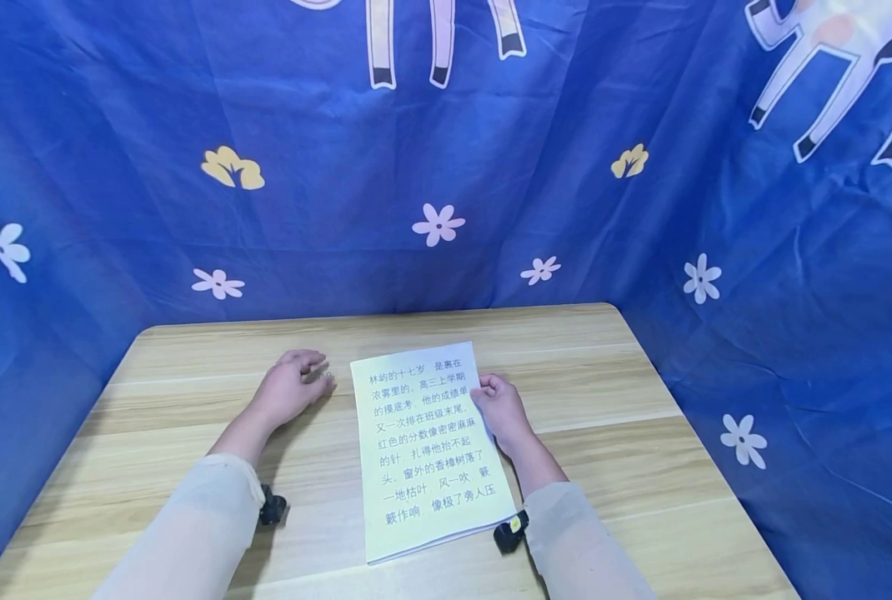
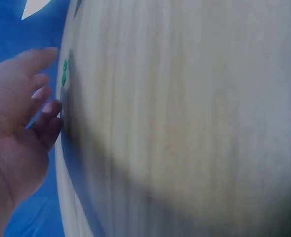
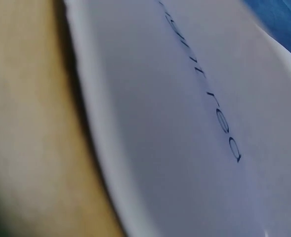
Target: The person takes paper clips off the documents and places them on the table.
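A stack of printed paper sheets (image 1: 416,467), with lines of Chinese characters on its top page, lies slightly turned at the middle of the table. My right hand (image 1: 502,412) grips the stack's right edge, the thumb on the top page and the other fingers partly hidden. In the right wrist view the sheets (image 3: 150,128) fill most of the picture and the hand is out of sight. To the left of the stack, my left hand (image 1: 292,387) hovers with loosely bent fingers. Close to its fingertips is a small green thing (image 2: 64,73), its kind too small to tell.
The wood-grain table (image 1: 611,433) has a rounded back edge. Blue curtains (image 1: 326,225) printed with flowers and animal legs stand behind it and at both sides. A black wrist camera (image 1: 272,505) sits at the left sleeve, another camera (image 1: 508,537) at the right.
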`<state>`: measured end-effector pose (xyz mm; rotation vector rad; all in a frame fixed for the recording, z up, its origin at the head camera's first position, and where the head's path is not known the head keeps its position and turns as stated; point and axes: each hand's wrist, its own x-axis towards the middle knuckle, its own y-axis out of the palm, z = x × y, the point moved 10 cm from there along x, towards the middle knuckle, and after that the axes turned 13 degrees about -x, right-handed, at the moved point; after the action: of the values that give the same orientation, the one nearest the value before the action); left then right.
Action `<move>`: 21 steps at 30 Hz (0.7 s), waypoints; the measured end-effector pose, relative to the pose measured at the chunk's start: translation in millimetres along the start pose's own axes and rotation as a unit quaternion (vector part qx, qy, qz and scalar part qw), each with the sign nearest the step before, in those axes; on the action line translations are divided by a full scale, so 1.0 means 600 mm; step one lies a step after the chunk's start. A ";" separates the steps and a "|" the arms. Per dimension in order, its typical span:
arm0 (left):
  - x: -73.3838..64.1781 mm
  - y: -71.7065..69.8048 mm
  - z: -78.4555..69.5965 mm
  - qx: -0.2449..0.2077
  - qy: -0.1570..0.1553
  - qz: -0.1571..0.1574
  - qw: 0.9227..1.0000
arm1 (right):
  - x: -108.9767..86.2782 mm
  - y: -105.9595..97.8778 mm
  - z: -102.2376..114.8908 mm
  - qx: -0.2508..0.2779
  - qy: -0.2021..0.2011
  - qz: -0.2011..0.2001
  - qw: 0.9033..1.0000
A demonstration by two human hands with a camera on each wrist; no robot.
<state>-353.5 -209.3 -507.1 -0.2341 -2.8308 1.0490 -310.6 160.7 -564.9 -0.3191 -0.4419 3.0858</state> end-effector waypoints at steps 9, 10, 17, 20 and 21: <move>-0.042 -0.096 -0.097 -0.005 0.062 -0.098 0.993 | -0.007 -0.005 0.002 0.006 0.018 -0.035 0.999; -0.049 -0.104 -0.109 0.005 0.070 -0.102 0.992 | -0.007 -0.004 0.004 0.005 0.021 -0.040 0.999; -0.096 -0.123 -0.156 0.068 0.081 -0.096 0.990 | -0.001 0.005 0.029 -0.031 0.015 -0.085 0.996; -0.111 -0.123 -0.163 0.074 0.078 -0.088 0.990 | 0.002 0.009 0.041 -0.058 0.009 -0.107 0.992; -0.116 -0.122 -0.164 0.073 0.076 -0.087 0.991 | 0.002 0.011 0.045 -0.070 0.008 -0.114 0.991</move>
<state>-277.3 -213.9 -388.7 -0.0505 -2.5715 1.1414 -316.8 147.1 -541.3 -0.2731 -0.6477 2.8347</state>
